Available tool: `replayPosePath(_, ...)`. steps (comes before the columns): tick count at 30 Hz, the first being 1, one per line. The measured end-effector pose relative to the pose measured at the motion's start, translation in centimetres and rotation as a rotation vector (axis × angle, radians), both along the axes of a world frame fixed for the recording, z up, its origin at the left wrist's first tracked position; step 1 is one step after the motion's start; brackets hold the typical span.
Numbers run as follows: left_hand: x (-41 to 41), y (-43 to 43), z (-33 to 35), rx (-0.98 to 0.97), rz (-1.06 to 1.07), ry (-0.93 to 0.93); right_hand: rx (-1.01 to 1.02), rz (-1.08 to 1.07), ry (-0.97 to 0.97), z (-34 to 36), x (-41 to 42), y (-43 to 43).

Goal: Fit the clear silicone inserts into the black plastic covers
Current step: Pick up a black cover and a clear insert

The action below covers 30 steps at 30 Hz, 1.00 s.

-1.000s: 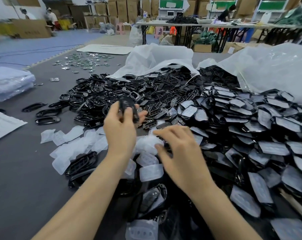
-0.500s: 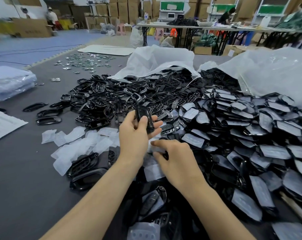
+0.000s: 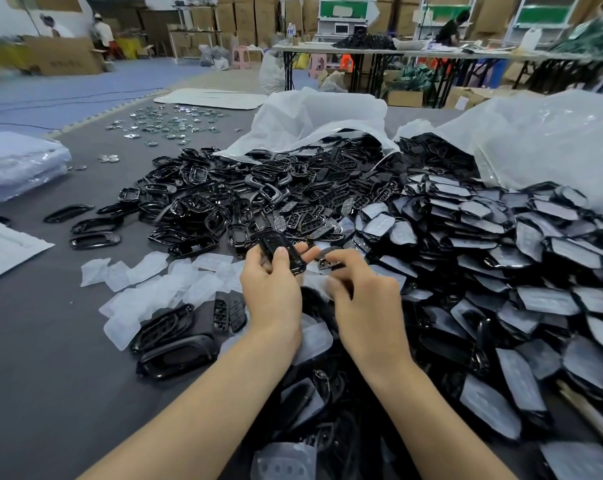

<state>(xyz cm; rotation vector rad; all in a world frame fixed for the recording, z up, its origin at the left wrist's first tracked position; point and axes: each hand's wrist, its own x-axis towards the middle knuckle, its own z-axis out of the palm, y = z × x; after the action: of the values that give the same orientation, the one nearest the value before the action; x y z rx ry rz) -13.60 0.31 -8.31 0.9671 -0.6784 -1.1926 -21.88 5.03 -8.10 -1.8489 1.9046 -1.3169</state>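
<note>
"Two hands, close together over the grey table (image 3: pixel 33 341). The left hand (image 3: pixel 272 296) grips one black cover (image 3: pixel 282 249), thumb clamped across it, held just above the heap."

"And the right hand (image 3: pixel 369 306)?"

"Fingers curled, nearly touching that cover. It's too blurred, so I can't tell whether it pinches anything."

"Where are the clear inserts (image 3: pixel 161 282)?"

"Loose on the table, just left of the hands. To the right lies a big pile of fitted covers (image 3: pixel 500 258), pale inserts facing up."

"Further back?"

"Bare black frames (image 3: pixel 203 202) in a heap at the mouth of a white bag (image 3: pixel 320 116), a second bag (image 3: pixel 552 143) beside it, and small shiny metal discs (image 3: pixel 168 123) beyond."
</note>
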Motion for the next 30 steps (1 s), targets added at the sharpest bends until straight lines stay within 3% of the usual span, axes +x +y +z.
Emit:
replayPosePath(3,0.0,0.0,0.0,-0.013,-0.002,-0.012,-0.119,-0.104,-0.234,0.5,-1.0,0.0)
replayPosePath(6,0.1,0.2,0.1,-0.024,-0.022,-0.052,-0.106,-0.126,-0.541,0.8,-2.3,-0.3)
replayPosePath(8,0.1,0.4,0.2,-0.069,-0.025,-0.14,-0.079,-0.121,-0.625,0.9,-2.7,-0.3)
replayPosePath(13,-0.1,1.3,0.7,-0.367,-0.067,-0.405,-0.079,-0.178,-0.493,0.7,-2.7,-0.3)
replayPosePath(18,-0.3,2.0,0.7,-0.504,-0.152,-0.599,-0.092,-0.152,-0.516,0.8,-2.6,-0.2)
replayPosePath(30,-0.2,2.2,0.7,-0.66,-0.154,-0.729,-0.133,-0.198,-0.353,0.8,-2.7,-0.3)
